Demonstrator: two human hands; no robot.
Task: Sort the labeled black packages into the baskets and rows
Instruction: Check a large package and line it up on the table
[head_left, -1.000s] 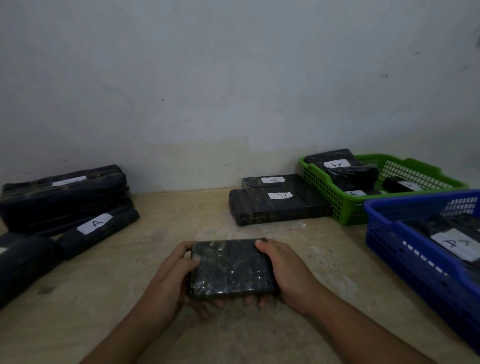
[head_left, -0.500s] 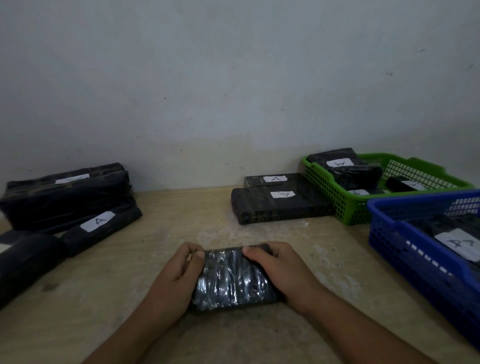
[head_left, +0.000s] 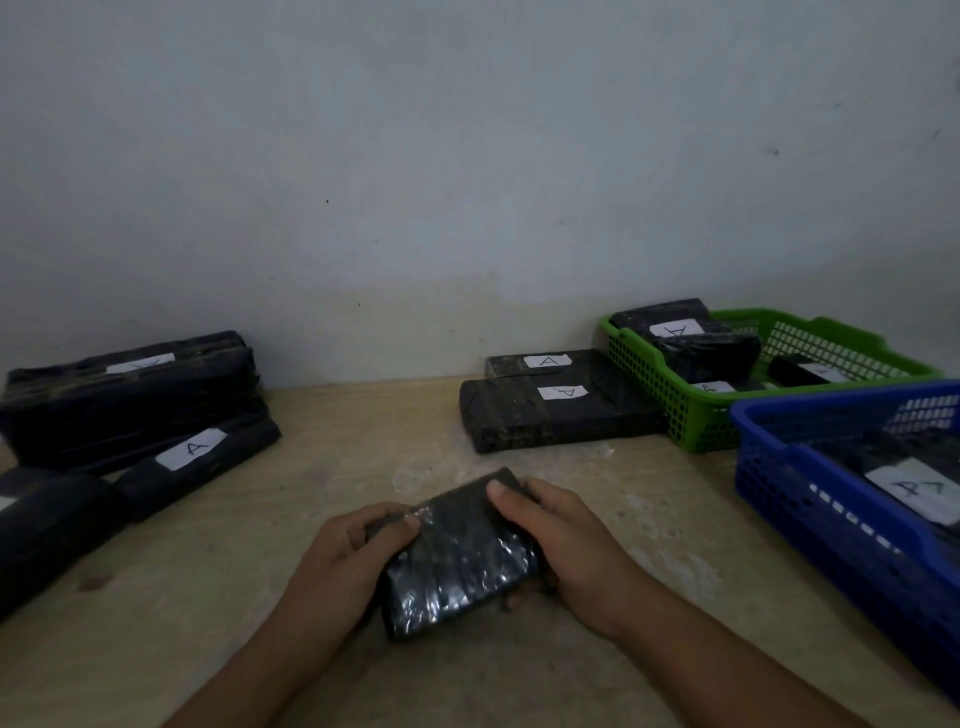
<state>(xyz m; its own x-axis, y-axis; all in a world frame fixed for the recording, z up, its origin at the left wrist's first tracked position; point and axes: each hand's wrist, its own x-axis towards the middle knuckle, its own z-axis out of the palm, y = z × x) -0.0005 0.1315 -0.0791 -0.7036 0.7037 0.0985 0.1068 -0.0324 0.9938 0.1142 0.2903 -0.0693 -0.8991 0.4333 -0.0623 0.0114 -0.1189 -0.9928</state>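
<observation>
Over the pale wooden table (head_left: 208, 597) we hold a glossy black wrapped package (head_left: 457, 561), left hand (head_left: 337, 561) and right hand (head_left: 571, 545) curled round its ends, no label showing. Labelled packages sit in the green plastic basket (head_left: 644, 395), the blue plastic basket (head_left: 779, 499) and a back row (head_left: 561, 421). The left pile (head_left: 130, 400) looks unsorted.

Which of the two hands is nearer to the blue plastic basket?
Right. The right hand grips the shiny black wrapped package at its right side, toward the blue plastic basket; the left hand grips the package's left side, farther from the basket.
</observation>
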